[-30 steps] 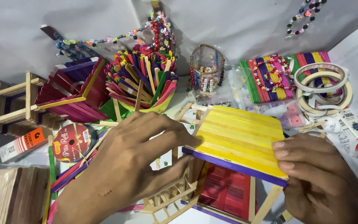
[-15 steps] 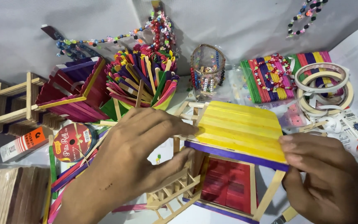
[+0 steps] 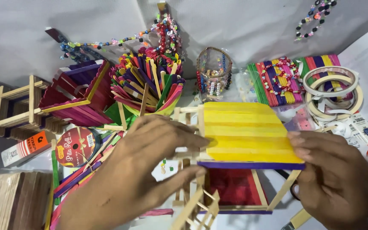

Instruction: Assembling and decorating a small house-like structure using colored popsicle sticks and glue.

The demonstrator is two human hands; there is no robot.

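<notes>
A small craft-stick house point(image 3: 235, 187) stands in front of me, with a red wall panel, plain wooden posts and a little stick fence at its lower left. A yellow stick roof panel point(image 3: 245, 132) with a purple front edge lies tilted on top of it. My left hand point(image 3: 137, 170) grips the roof's left edge and the frame under it. My right hand point(image 3: 337, 179) pinches the roof's right edge near the front corner.
Behind stand a bundle of coloured sticks point(image 3: 150, 83), a red-and-purple stick box point(image 3: 77, 93), a plain stick frame point(image 3: 15, 108), a bead jar point(image 3: 214, 72), flat coloured stick mats with beads point(image 3: 277, 81), tape rolls point(image 3: 331, 91), a ribbon spool point(image 3: 75, 147) and stacked plain sticks point(image 3: 9, 200).
The yellow roof panel has shifted up and levelled over the house frame. Both hands moved with it, still gripping its edges.
</notes>
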